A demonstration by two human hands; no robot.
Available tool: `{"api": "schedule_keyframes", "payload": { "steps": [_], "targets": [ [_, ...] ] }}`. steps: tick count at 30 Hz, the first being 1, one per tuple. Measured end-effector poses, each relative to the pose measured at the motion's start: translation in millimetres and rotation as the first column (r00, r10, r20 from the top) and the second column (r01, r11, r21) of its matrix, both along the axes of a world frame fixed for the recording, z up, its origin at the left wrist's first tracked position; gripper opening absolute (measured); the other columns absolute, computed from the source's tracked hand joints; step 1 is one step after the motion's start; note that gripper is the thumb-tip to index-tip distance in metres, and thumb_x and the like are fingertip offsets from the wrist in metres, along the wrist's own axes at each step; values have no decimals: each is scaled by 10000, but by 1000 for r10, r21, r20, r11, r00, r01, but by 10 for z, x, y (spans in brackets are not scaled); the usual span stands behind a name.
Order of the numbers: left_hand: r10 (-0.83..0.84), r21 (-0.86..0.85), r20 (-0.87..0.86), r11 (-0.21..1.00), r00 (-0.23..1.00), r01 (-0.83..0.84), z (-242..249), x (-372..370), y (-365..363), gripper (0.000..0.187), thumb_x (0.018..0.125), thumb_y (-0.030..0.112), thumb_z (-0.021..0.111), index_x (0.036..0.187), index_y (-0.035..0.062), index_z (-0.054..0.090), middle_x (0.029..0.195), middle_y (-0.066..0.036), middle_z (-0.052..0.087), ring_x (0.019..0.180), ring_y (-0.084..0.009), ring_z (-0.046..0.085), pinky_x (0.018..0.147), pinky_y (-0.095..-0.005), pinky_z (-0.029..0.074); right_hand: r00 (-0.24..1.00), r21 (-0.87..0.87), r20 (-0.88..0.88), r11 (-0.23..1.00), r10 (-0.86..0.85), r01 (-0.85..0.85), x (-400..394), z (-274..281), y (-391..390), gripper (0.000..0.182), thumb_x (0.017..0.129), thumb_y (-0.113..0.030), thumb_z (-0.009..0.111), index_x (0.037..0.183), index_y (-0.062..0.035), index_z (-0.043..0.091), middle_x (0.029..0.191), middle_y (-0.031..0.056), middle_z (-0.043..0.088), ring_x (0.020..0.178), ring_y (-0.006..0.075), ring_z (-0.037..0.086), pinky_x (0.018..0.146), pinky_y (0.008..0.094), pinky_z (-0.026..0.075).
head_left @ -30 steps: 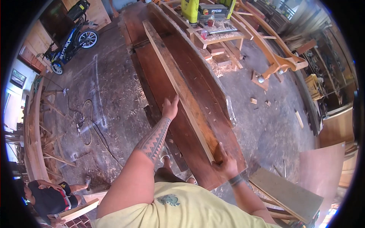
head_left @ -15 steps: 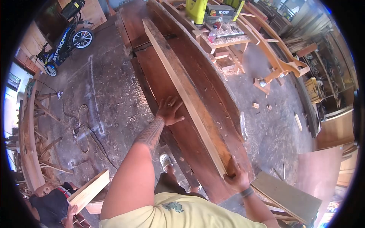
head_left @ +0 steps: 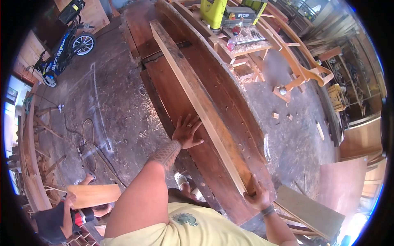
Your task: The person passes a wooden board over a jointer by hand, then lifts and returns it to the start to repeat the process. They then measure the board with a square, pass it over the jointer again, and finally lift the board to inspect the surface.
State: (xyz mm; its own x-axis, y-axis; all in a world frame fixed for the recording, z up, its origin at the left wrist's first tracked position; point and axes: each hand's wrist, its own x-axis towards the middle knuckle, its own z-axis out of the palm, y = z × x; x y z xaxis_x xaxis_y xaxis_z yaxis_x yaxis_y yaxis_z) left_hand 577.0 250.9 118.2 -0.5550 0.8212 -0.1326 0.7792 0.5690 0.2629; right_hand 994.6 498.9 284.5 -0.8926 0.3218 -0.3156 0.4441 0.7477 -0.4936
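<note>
A long pale plank stands on its edge along a stack of wide dark red boards on the workshop floor. My right hand grips the plank's near end. My left hand lies flat with fingers spread on the dark board, its fingertips against the plank's left side about midway along.
A green Ryobi machine sits on a wooden bench at the far end. A scooter is parked far left. A cable and shavings lie on the floor. Another person at lower left holds a short board. A grey panel lies at lower right.
My left hand came off the plank's top edge and now lies flat on the dark board beside it. The person at lower left has lifted a short board.
</note>
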Motion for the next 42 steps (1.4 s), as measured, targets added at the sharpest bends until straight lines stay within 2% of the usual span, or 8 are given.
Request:
{"api": "schedule_keyframes", "payload": {
  "steps": [7, 16, 22, 25, 28, 31, 40, 42],
  "targets": [
    [4, -33, 14, 999, 1000, -3, 57, -3, 27, 1122, 925, 722, 738, 1793, 270, 187, 1853, -62, 246, 1714, -430, 129, 1349, -720, 75, 994, 29, -92, 998, 56, -53, -258, 1, -7, 1005, 823, -259, 873, 1700, -62, 424, 1191, 217, 711, 977, 438, 740, 828, 512, 625],
    [6, -84, 40, 996, 999, -3, 107, -8, 47, 1114, 938, 742, 706, 1796, 274, 172, 1863, -53, 218, 1719, -424, 107, 1357, -707, 51, 990, 27, -115, 996, 82, -80, -568, -23, -32, 1011, 829, -262, 867, 1707, -58, 410, 1086, 204, 699, 911, 433, 729, 800, 514, 617],
    [-6, -111, 28, 994, 1000, 9, 97, -19, 56, 1115, 944, 754, 686, 1798, 267, 159, 1868, -51, 205, 1718, -434, 96, 1353, -719, 45, 996, 38, -70, 998, 55, -53, -804, -52, -74, 1027, 819, -259, 874, 1713, -68, 406, 1146, 206, 699, 945, 435, 735, 809, 508, 620],
    [-13, -107, 23, 994, 1000, 16, 104, -6, 50, 1122, 939, 759, 687, 1798, 266, 158, 1867, -51, 206, 1716, -442, 96, 1349, -727, 49, 984, 23, -168, 998, 59, -56, -953, -77, -102, 1036, 811, -262, 880, 1717, -86, 409, 1215, 224, 685, 1034, 444, 725, 879, 512, 615],
    [-14, -86, 30, 996, 999, 17, 149, -30, 45, 1129, 934, 762, 689, 1798, 266, 158, 1868, -50, 204, 1715, -444, 100, 1348, -729, 53, 970, 97, -218, 991, 109, -90, -1131, -94, -113, 1039, 805, -266, 887, 1718, -108, 417, 1271, 245, 667, 1123, 453, 701, 962, 519, 597],
    [-11, -116, 65, 993, 998, 19, 196, -44, 61, 1109, 956, 754, 662, 1802, 248, 154, 1871, -46, 199, 1722, -419, 89, 1356, -709, 36, 990, 25, -131, 998, 56, -53, -1305, -91, -123, 1035, 807, -270, 887, 1719, -118, 421, 1299, 256, 661, 1162, 455, 688, 1011, 520, 583],
    [-19, -148, 75, 989, 997, 30, 272, -41, 41, 1077, 986, 759, 606, 1807, 233, 148, 1879, -38, 174, 1729, -395, 75, 1369, -675, 16, 990, 43, -133, 998, 52, -47, -1789, -9, -211, 1034, 802, -265, 884, 1716, -108, 427, 1241, 246, 662, 1129, 459, 686, 980, 517, 585],
    [-19, -151, 75, 988, 997, 30, 273, -36, 37, 1072, 989, 759, 599, 1807, 232, 151, 1880, -37, 170, 1729, -393, 74, 1371, -671, 14, 975, 53, -203, 996, 86, -77, -1874, -66, -200, 1033, 810, -253, 884, 1716, -81, 420, 1187, 247, 651, 1048, 460, 680, 924, 522, 569]
  ]
}}
